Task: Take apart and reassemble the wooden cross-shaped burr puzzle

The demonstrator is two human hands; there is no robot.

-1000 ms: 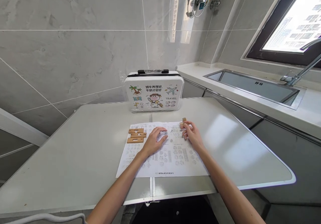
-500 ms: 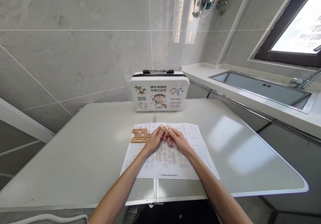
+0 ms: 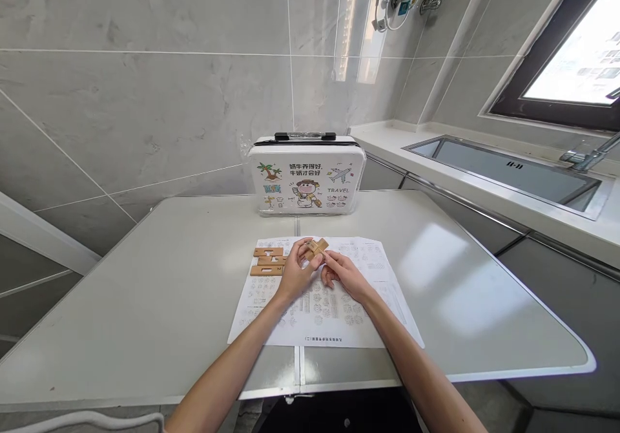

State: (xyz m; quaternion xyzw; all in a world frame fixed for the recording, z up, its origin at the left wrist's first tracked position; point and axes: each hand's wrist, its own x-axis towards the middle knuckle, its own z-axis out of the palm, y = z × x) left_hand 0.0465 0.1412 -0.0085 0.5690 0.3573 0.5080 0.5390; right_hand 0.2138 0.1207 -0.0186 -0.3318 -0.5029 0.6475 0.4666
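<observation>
Between both hands, just above a printed sheet point(image 3: 339, 329), is a small wooden puzzle point(image 3: 317, 247) of joined blocks. My left hand point(image 3: 296, 270) closes around its left side, thumb in front and fingers behind. At its lower right, the fingertips of my right hand point(image 3: 343, 273) pinch the puzzle, with the other fingers curled under. How the pieces interlock is partly hidden by the fingers. Left of my left hand, several flat wooden pieces with cut-out slots point(image 3: 267, 270) lie in a column on the sheet.
A white case point(image 3: 306, 181) with cartoon prints and a black handle stands at the back of the pale folding table point(image 3: 145, 316). To the right, a counter holds a sink point(image 3: 508, 168) with a tap point(image 3: 588, 158), below a window. A grey tiled wall rises behind.
The wooden puzzle has turned in the hands and shows more of its surface. My left hand has shifted its grip slightly left and opened a little around it; my right hand stays close by.
</observation>
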